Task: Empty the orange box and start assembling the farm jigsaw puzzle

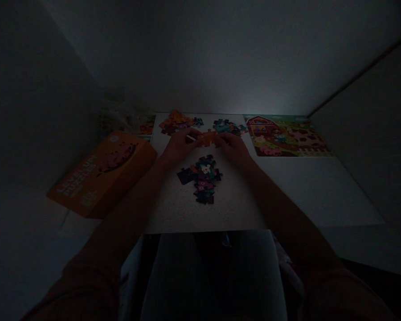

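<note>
Between my two hands are orange jigsaw puzzle pieces [208,137], held up near the back of the table; whether they are joined is hard to make out in the dim light. My left hand [184,141] pinches their left side, and my right hand [230,143] grips the right side. Below them lies a cluster of dark joined puzzle pieces [205,183], with one dark piece [185,175] at its left. Behind my left hand sits a heap of orange loose pieces [176,119]. A heap of teal and dark pieces [227,126] lies behind my right hand.
An orange puzzle box [103,171] stands at the left, tilted toward me. Crumpled clear plastic [120,109] lies behind it. A finished farm picture puzzle [287,137] is flat at the back right of the white table [307,187]. Walls close off the back and sides.
</note>
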Motion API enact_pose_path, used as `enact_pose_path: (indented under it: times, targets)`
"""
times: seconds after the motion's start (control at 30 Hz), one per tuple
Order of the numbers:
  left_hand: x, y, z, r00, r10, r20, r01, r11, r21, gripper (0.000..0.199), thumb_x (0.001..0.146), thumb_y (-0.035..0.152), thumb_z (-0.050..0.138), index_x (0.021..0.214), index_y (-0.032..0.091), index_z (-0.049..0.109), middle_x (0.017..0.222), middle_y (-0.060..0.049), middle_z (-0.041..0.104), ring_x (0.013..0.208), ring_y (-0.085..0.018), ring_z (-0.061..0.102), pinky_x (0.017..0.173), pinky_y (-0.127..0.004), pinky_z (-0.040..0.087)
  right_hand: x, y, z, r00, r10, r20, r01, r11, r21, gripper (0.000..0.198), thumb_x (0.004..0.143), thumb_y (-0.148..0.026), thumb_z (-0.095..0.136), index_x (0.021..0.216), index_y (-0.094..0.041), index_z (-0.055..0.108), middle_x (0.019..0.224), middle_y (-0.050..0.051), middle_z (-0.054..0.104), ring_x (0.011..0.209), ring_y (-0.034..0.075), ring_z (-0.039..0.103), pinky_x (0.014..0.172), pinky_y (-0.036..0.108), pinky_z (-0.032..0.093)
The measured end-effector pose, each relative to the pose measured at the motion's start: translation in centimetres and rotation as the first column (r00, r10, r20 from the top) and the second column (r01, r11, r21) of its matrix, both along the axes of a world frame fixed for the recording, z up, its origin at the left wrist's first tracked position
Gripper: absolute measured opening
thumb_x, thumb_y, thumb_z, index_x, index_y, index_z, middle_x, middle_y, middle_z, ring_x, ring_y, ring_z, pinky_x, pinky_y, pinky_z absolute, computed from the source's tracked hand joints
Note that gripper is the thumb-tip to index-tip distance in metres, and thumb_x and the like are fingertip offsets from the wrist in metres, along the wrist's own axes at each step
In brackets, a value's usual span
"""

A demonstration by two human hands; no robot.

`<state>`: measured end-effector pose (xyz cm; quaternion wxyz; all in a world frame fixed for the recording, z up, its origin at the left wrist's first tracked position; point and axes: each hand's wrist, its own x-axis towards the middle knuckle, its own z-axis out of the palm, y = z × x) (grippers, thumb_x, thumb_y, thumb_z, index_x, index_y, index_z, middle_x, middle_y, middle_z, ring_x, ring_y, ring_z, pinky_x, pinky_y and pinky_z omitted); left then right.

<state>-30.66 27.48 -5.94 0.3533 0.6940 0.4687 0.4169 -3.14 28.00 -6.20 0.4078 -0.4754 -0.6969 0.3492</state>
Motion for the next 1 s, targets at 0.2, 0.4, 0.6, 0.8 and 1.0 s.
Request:
enact_pose_path:
  times: [0.2, 0.4, 0.6, 0.8, 1.0]
  targets:
    - [-0.6, 0.6, 0.2, 0.984, 0.179, 0.022, -0.179, 0.984, -0.013, 0.019, 0.104, 0.037, 0.093, 0.116, 0.024, 0.085, 0.121, -0.010, 0.092, 0.097, -0.024, 0.085, 0.095, -0.041, 0.071, 0.5, 0.5, 0.6, 0.984, -0.004, -0.179, -0.012, 0.996, -0.084, 0.063, 0.093, -0.094, 0.089, 0.100, -0.032, 0.080, 0.092, 0.004, 0.083, 0.093, 0.028, 0.077, 0.097, 0.049, 0.067]
    - [-1.0, 0.9, 0.6, 0.958, 0.284, 0.024, -0.285, 0.955, 0.079, 0.024, 0.099, 0.044, 0.099, 0.110, 0.026, 0.088, 0.131, -0.009, 0.092, 0.095, -0.023, 0.081, 0.096, -0.041, 0.070, 0.8, 0.2, 0.9, 0.973, 0.003, -0.230, -0.019, 0.998, -0.067, 0.042, 0.089, -0.067, 0.091, 0.114, -0.033, 0.086, 0.100, 0.003, 0.085, 0.094, 0.028, 0.076, 0.098, 0.050, 0.067]
    - [-0.7, 0.9, 0.4, 0.966, 0.232, 0.117, -0.235, 0.972, 0.015, 0.020, 0.098, 0.034, 0.097, 0.110, 0.024, 0.085, 0.129, -0.010, 0.091, 0.112, -0.026, 0.088, 0.105, -0.042, 0.074, 0.7, 0.5, 0.5, 0.984, 0.027, -0.177, -0.033, 0.999, -0.031, 0.048, 0.094, -0.077, 0.090, 0.112, -0.033, 0.083, 0.112, 0.006, 0.087, 0.103, 0.030, 0.076, 0.102, 0.051, 0.066]
    - [-0.4, 0.7, 0.3, 0.974, 0.172, 0.149, -0.174, 0.985, -0.003, 0.040, 0.095, 0.045, 0.105, 0.119, 0.021, 0.083, 0.130, -0.012, 0.090, 0.112, -0.025, 0.090, 0.105, -0.040, 0.076, 3.9, 2.2, -1.0, 0.953, -0.302, 0.004, 0.294, 0.930, 0.219, 0.042, 0.100, -0.070, 0.087, 0.120, -0.033, 0.087, 0.131, 0.014, 0.087, 0.129, 0.040, 0.076, 0.121, 0.063, 0.063]
    - [-0.3, 0.1, 0.7, 0.987, 0.006, 0.160, -0.017, 0.998, 0.067, 0.039, 0.093, 0.042, 0.101, 0.122, 0.023, 0.083, 0.137, -0.012, 0.090, 0.116, -0.026, 0.089, 0.113, -0.044, 0.076, 3.1, 1.4, -0.5, 0.981, -0.190, 0.048, 0.179, 0.968, 0.175, 0.053, 0.106, -0.086, 0.081, 0.110, -0.033, 0.084, 0.112, 0.010, 0.084, 0.109, 0.035, 0.078, 0.108, 0.055, 0.065]
